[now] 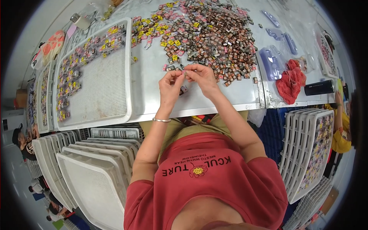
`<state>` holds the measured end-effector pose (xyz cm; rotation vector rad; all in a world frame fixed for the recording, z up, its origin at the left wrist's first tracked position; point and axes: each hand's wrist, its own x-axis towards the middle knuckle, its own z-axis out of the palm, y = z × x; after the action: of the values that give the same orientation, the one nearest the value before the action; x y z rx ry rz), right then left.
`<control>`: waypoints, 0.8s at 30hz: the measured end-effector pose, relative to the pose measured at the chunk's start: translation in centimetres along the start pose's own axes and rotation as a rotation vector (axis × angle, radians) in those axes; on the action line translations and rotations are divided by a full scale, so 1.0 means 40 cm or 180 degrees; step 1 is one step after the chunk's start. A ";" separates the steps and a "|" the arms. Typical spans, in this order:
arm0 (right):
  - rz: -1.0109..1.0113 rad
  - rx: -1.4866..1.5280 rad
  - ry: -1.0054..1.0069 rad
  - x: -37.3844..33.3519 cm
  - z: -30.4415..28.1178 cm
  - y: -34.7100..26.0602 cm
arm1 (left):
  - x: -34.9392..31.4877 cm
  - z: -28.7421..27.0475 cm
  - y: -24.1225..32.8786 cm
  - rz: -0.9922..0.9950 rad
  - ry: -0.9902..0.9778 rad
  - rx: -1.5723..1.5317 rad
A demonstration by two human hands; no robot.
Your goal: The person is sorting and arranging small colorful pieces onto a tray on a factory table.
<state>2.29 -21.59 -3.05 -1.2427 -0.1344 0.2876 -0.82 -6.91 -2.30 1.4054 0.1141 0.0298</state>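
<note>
Above the near part of the table [147,90], my left hand [170,86] and my right hand [205,79] meet fingertip to fingertip. Both are closed in a pinch around one small pinkish piece [184,72], mostly covered by the fingers. Just below them lies a small dark piece [183,90]. Beyond my hands spreads a large pile of tiny block-like pieces [220,38] in brown, black, pink and yellow. On the left, a white mesh tray [101,90] holds clusters of similar pieces [69,89] along its left and far sides.
Right of the pile are a crumpled red cloth [290,82], a black cylinder [319,87] and purplish clear plastic parts [270,63]. White trays [90,180] stand stacked below on the left, filled ones [316,149] on the right. Other people work at both sides.
</note>
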 end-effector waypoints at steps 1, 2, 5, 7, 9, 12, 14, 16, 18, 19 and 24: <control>-0.0036 -0.0162 -0.0124 0.013 -0.007 0.002 | -0.018 -0.009 -0.013 0.0677 0.0132 0.1142; -0.0033 -0.0166 -0.0111 0.029 -0.026 -0.001 | -0.036 -0.009 -0.018 0.1355 0.0239 0.2277; -0.0345 -0.1525 -0.0415 0.064 -0.055 -0.030 | -0.098 -0.008 -0.024 0.1781 -0.0112 0.3299; -0.0306 -0.2811 -0.1331 0.073 -0.051 -0.080 | -0.099 -0.023 -0.046 0.1817 -0.0127 0.3276; -0.0335 -0.2829 -0.1558 0.090 -0.052 -0.051 | -0.086 -0.040 -0.051 0.2068 -0.0404 0.3320; -0.0222 -0.3180 -0.1984 0.091 -0.026 -0.051 | -0.073 -0.073 -0.054 0.2003 -0.0713 0.3167; -0.0550 -0.3371 -0.1955 0.087 -0.040 -0.022 | -0.078 -0.072 -0.037 0.2034 -0.0752 0.3203; -0.0872 -0.3568 -0.1914 0.078 -0.046 0.002 | -0.082 -0.073 -0.021 0.2069 -0.0800 0.3230; -0.1393 -0.3418 -0.1969 0.069 -0.045 0.016 | -0.085 -0.078 -0.013 0.2033 -0.0850 0.3185; -0.1377 -0.3430 -0.1946 0.068 -0.054 0.003 | -0.082 -0.086 -0.013 0.2039 -0.0874 0.3167; -0.0561 -0.3256 -0.0848 -0.019 -0.159 -0.120 | -0.071 -0.103 -0.004 0.1900 -0.0618 0.2832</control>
<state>3.88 -29.00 -0.51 -2.1822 -0.6792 0.2295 -4.06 -3.12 -2.94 2.2760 -0.5188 0.3731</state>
